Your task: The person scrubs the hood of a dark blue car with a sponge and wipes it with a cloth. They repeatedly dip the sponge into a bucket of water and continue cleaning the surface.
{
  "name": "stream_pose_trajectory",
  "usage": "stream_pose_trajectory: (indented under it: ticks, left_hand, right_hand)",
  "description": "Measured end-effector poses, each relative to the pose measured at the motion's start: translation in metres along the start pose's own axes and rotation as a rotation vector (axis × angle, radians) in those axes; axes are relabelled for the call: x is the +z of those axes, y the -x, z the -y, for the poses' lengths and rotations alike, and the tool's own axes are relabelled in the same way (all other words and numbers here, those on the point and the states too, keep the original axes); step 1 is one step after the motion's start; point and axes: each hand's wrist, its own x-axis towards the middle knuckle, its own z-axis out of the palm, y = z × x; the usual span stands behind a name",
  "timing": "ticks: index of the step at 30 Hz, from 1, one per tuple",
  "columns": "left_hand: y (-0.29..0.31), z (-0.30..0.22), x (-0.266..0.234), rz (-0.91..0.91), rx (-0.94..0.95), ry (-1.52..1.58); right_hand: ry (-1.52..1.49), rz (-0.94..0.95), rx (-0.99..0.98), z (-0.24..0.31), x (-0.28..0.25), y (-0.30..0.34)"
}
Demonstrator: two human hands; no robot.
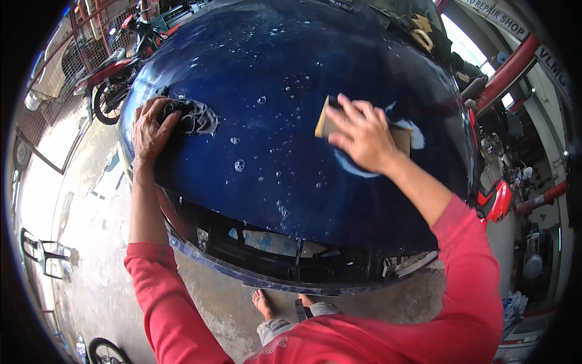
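Observation:
A dark blue car hood (254, 200) lies before me, wet and dotted with water drops and small bubbles. On its left side my left hand (151, 128) is closed around a dark, wet, crumpled cloth (199, 118). Over on the right, my right hand (365, 134) presses a tan sheet that looks like sandpaper (323, 120) against the hood, with its fingers spread across it. The sheet's left edge curls up, and much of the rest is under the palm. Whitish patches (413, 133) show on the paint around this hand.
Below the hood's front edge, the car's open front (291, 258) shows dark parts and a bumper bar. My bare feet (262, 304) stand on the concrete floor. A red motorcycle (109, 73) is at the far left, and a red part (498, 201) sits at the right.

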Motion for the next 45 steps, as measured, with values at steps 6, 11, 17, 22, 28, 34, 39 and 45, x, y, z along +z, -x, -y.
stream_pose_trajectory:
  ticks: [6,11,17,22,28,34,39,45]
  left_hand:
    - [-0.001,0.011,0.009,-0.054,0.016,0.03]
    - [-0.002,0.001,0.006,-0.064,-0.002,0.002]
    - [-0.002,0.007,0.007,-0.07,0.005,0.018]
    - [-0.002,0.004,0.007,-0.065,-0.003,0.018]
    - [-0.003,0.001,0.003,-0.044,-0.006,0.005]
    - [-0.003,0.004,0.005,-0.042,-0.031,0.039]
    - [-0.002,0.001,0.004,-0.064,-0.01,0.035]
    - [-0.001,0.004,0.004,-0.066,-0.028,0.017]
  right_hand:
    - [0.093,0.025,0.345,-0.057,0.037,-0.12]
    - [0.053,-0.118,-0.227,0.064,0.0,0.06]
    - [0.139,0.029,0.07,-0.068,0.036,-0.093]
    - [0.113,0.022,0.27,-0.043,0.027,-0.122]
    - [-0.063,-0.075,-0.281,0.069,-0.018,0.053]
    - [0.093,0.011,0.28,-0.109,0.063,-0.187]
    - [0.055,-0.028,0.094,0.006,0.046,-0.142]
    - [-0.094,-0.116,-0.287,0.138,0.012,-0.031]
